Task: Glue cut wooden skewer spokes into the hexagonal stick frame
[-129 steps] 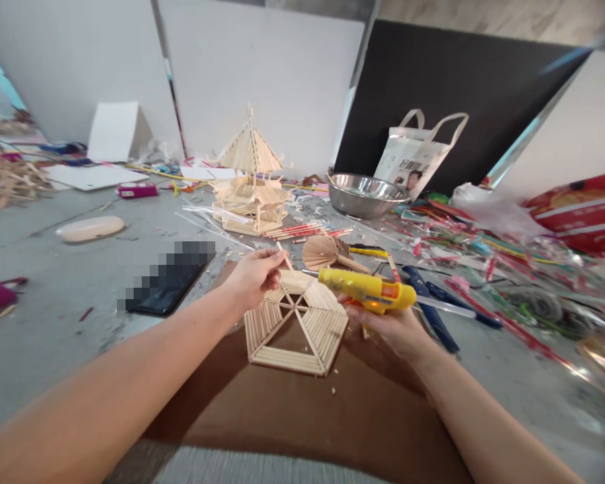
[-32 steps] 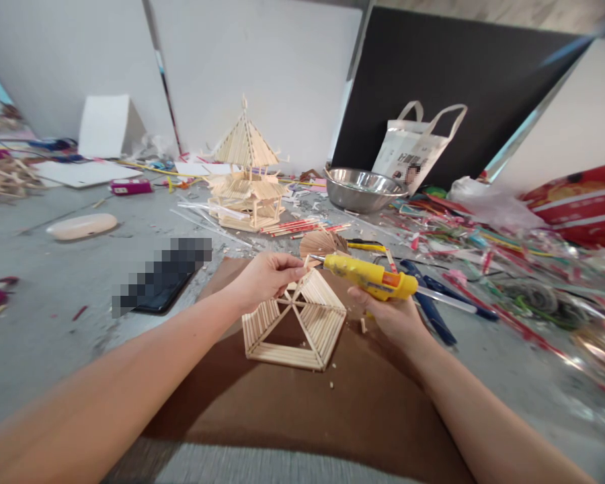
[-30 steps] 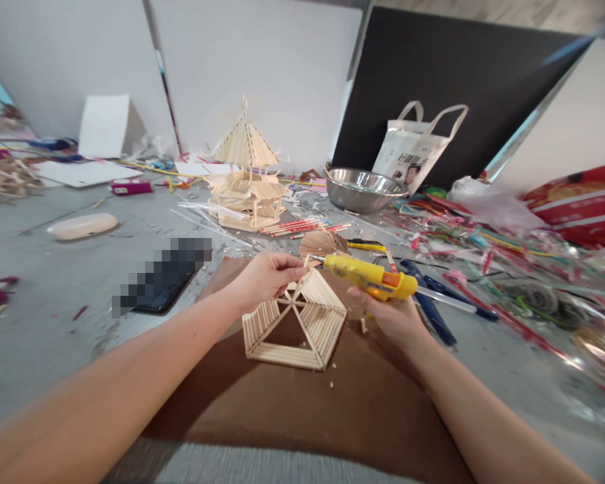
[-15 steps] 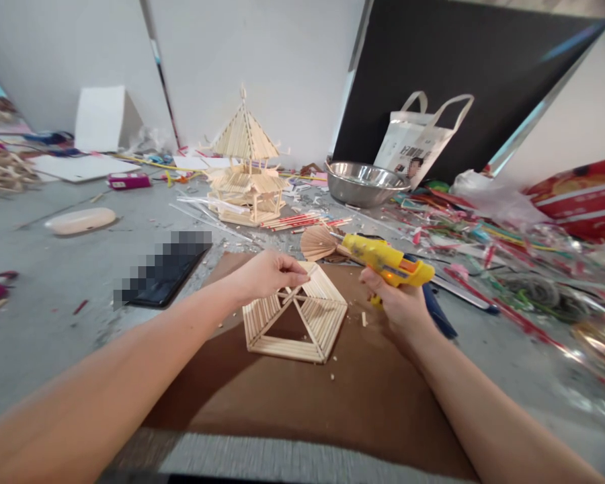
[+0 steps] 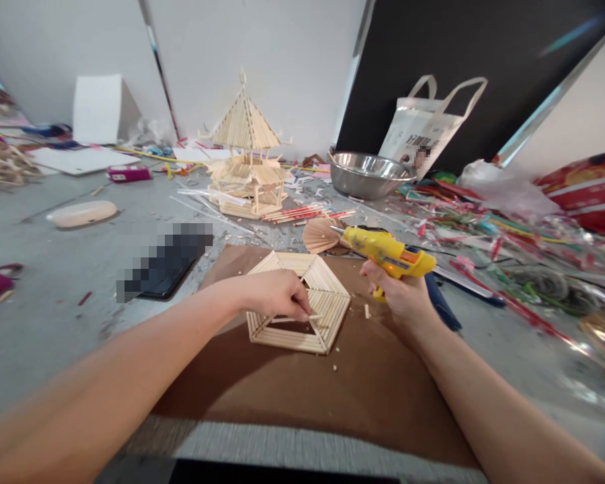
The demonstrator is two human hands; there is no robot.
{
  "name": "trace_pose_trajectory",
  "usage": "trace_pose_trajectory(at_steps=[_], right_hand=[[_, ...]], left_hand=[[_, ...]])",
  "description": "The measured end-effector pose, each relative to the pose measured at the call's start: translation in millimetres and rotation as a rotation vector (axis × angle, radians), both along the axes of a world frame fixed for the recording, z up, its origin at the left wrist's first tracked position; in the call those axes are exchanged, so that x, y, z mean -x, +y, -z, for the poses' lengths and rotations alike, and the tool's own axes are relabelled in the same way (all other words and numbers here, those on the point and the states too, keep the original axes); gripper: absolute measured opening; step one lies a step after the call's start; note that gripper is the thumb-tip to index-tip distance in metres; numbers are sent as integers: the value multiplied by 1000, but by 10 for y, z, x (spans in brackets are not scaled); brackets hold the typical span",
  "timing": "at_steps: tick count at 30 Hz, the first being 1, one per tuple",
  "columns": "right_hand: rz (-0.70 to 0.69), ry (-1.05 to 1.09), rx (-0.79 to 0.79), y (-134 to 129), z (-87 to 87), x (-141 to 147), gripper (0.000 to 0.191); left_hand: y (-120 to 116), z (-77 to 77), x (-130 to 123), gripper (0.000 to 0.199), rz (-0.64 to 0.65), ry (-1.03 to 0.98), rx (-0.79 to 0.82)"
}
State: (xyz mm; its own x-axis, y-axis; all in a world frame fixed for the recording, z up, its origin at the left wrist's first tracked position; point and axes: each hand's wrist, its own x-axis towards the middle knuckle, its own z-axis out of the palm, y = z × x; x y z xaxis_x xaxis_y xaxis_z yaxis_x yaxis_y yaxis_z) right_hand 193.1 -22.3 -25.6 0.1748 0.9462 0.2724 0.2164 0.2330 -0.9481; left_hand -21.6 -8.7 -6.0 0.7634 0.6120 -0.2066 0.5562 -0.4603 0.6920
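A hexagonal frame of pale wooden sticks [image 5: 292, 341] lies on a brown sheet [image 5: 302, 396], with ribs meeting at its middle and an open gap at the near side. Over its centre, my left hand [image 5: 282, 296] pinches a short wooden stick [image 5: 316, 316], whose tip points right across the frame. To the right, my right hand [image 5: 400, 292] is wrapped round the handle of a yellow glue gun [image 5: 383, 250]. The gun's nozzle points left and away, above a fan-shaped brown piece [image 5: 323, 235]. My left hand hides part of the frame's centre.
Behind stands a stick-built pagoda model [image 5: 247, 161], with red-tipped sticks [image 5: 302, 214] beside it. A steel bowl [image 5: 370, 176] and a white bag [image 5: 423, 131] are at the back. Plastic scraps [image 5: 524, 235] clutter the right; a dark phone [image 5: 174, 269] and a white case [image 5: 82, 214] lie left.
My left hand has moved nearer and slightly right, from the frame's far part to over its middle. My right hand still holds the glue gun in nearly the same place.
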Motion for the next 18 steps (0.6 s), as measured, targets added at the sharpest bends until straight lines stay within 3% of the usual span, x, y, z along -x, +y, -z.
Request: trace_pose_trajectory(at_steps=[10, 18], right_hand=[[-11, -7, -2, -7, -28, 31, 30], [-10, -47, -7, 8, 26, -7, 29]], left_hand=[[-4, -36, 16, 21, 158, 109, 32], [-5, -33, 13, 21, 196, 146, -8]])
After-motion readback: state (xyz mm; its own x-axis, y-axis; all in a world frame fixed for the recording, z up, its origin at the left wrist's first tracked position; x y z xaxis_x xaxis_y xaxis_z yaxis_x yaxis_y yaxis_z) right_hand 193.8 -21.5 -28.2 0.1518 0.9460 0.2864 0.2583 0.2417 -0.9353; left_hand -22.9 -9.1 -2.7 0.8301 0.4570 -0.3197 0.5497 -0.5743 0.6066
